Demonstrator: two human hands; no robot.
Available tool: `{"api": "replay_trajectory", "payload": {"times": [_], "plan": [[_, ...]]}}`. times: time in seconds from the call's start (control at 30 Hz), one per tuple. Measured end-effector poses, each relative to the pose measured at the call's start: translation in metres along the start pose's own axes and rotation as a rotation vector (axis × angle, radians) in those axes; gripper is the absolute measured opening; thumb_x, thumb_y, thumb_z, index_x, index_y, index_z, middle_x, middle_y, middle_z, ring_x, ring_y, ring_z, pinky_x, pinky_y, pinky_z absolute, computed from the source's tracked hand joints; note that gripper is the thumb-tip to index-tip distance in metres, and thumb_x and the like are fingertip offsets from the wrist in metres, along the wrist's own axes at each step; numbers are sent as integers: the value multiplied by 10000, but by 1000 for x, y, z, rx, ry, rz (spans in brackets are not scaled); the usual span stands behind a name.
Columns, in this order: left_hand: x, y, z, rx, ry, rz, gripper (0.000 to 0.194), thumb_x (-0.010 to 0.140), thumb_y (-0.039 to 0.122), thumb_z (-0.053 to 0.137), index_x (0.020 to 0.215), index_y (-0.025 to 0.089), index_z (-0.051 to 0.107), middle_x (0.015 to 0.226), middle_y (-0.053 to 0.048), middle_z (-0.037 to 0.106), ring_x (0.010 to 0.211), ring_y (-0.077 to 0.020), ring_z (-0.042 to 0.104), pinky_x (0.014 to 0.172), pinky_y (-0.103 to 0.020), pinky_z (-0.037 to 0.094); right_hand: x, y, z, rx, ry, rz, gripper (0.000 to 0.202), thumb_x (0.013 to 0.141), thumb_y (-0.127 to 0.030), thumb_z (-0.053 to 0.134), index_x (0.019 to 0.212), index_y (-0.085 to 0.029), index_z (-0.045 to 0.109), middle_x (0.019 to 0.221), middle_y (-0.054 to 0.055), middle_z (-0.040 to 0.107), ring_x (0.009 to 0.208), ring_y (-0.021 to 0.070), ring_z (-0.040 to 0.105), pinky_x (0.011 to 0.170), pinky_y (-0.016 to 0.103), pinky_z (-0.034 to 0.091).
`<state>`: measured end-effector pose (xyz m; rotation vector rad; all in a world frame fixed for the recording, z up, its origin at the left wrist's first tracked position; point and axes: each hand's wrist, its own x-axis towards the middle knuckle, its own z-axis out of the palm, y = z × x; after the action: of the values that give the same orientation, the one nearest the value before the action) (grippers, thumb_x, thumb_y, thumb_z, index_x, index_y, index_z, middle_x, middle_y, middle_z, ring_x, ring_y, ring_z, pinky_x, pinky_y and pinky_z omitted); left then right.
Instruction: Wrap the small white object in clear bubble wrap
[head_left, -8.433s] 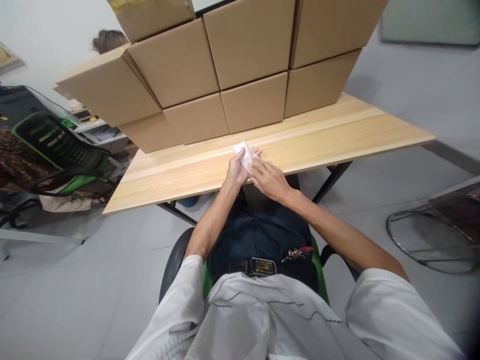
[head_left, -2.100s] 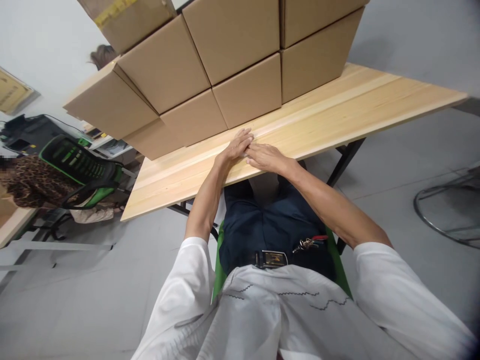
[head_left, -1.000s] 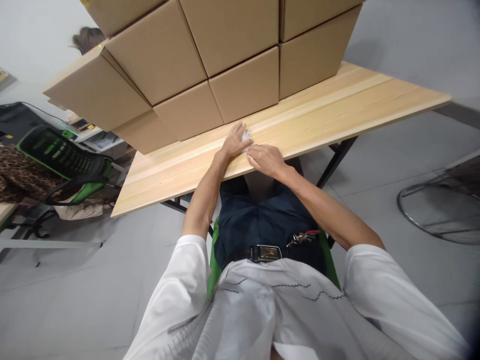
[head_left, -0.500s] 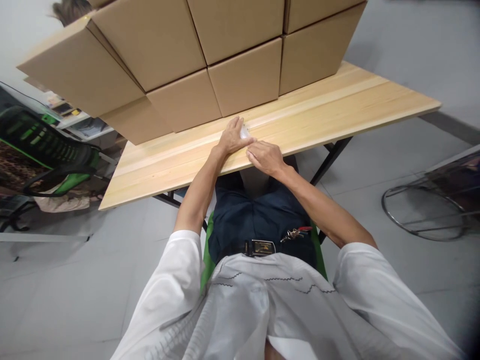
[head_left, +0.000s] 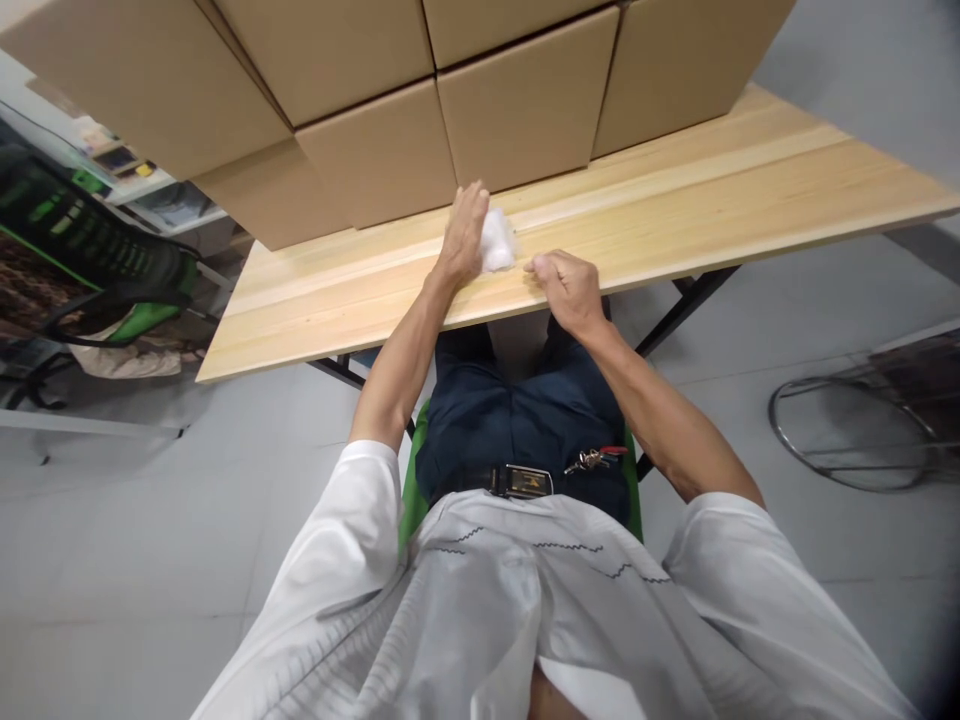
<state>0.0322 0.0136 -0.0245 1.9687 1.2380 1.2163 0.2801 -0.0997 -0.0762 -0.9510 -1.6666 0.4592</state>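
Note:
A small white packet point(head_left: 498, 240), looking like a clear plastic bag with something white inside, lies on the wooden tabletop point(head_left: 675, 210). Against its left side rests my left hand point(head_left: 465, 232), standing on its edge with the fingers stretched out. My right hand point(head_left: 571, 285) is to the right of the packet, apart from it, near the table's front edge. Its fingers are curled in and pressed together, and whatever they may hold is hidden.
Stacked cardboard boxes point(head_left: 525, 95) fill the back of the table. A green and black mesh chair point(head_left: 67, 240) and a white shelf point(head_left: 161, 200) stand to the left. On the floor at right is a round metal frame point(head_left: 847, 430).
My hands have moved apart: the right one has drawn away to the right, and the left has straightened onto its edge. More of the white packet shows. The view has shifted.

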Motion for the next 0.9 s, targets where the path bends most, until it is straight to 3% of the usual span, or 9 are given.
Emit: {"api": "replay_trajectory", "payload": {"times": [0.1, 0.2, 0.27, 0.37, 0.47, 0.57, 0.7, 0.77, 0.9], "plan": [[1, 10, -15, -197, 185, -88, 1213, 1081, 1251, 252, 1600, 338, 858, 1866, -86, 783, 2077, -283, 242, 1635, -561, 305, 1, -6, -3, 115, 78, 89, 872, 1220, -1034, 528, 980, -285, 907, 1020, 93, 911, 1063, 315, 910, 1028, 479, 734], [5, 11, -28, -491, 351, -214, 1230, 1087, 1239, 165, 1523, 318, 853, 1713, -143, 842, 1953, -354, 527, 1520, -586, 508, 4, -10, -6, 215, 116, 161, 869, 1193, -1051, 588, 992, -273, 918, 996, 93, 912, 1073, 318, 926, 1059, 504, 767], [7, 9, -33, -696, 435, -306, 1280, 1107, 1205, 70, 1502, 255, 831, 1550, -184, 866, 1755, -390, 754, 1378, -584, 635, 7, -10, -7, 258, 132, 194, 871, 1182, -1060, 608, 991, -264, 909, 993, 97, 912, 1073, 314, 930, 1078, 522, 784], [7, 7, -35, -907, 495, -415, 1269, 1114, 1194, 57, 1424, 229, 821, 1253, -154, 888, 1317, -334, 956, 1118, -465, 738, 9, -11, -9, 293, 141, 221, 867, 1179, -1056, 624, 981, -256, 894, 1000, 99, 909, 1065, 304, 933, 1098, 533, 794], [7, 6, -34, -1002, 525, -458, 1165, 1101, 1222, 191, 1262, 257, 823, 971, -95, 840, 897, -249, 911, 833, -317, 686, 8, -12, -9, 302, 133, 242, 833, 1179, -1035, 658, 998, -257, 895, 1009, 92, 908, 1082, 299, 935, 1117, 527, 792], [8, 5, -33, -1033, 554, -458, 1129, 1117, 1204, 178, 1161, 263, 801, 853, -66, 779, 695, -199, 778, 680, -287, 573, 7, -12, -9, 302, 125, 247, 814, 1178, -1026, 676, 1017, -260, 899, 1004, 85, 907, 1094, 302, 936, 1124, 535, 791], [8, 6, -32, -1017, 555, -440, 1172, 1133, 1140, -31, 1035, 259, 735, 771, -37, 701, 566, -164, 591, 614, -291, 474, 7, -11, -8, 292, 124, 222, 846, 1183, -1048, 632, 992, -264, 887, 977, 91, 906, 1054, 313, 933, 1111, 569, 799], [8, 7, -32, -1020, 533, -437, 1155, 1141, 1127, -41, 981, 267, 713, 714, -25, 652, 545, -165, 545, 603, -300, 466, 8, -13, -8, 277, 122, 209, 872, 1172, -1072, 612, 974, -267, 878, 949, 93, 899, 1029, 319, 930, 1089, 576, 800], [6, 10, -30, -992, 470, -461, 1127, 1132, 1185, 127, 995, 262, 760, 712, -30, 686, 583, -177, 651, 627, -299, 491, 9, -20, -10, 228, 95, 176, 879, 1163, -1090, 596, 968, -278, 868, 907, 86, 878, 1017, 321, 922, 1043, 550, 794]]}}
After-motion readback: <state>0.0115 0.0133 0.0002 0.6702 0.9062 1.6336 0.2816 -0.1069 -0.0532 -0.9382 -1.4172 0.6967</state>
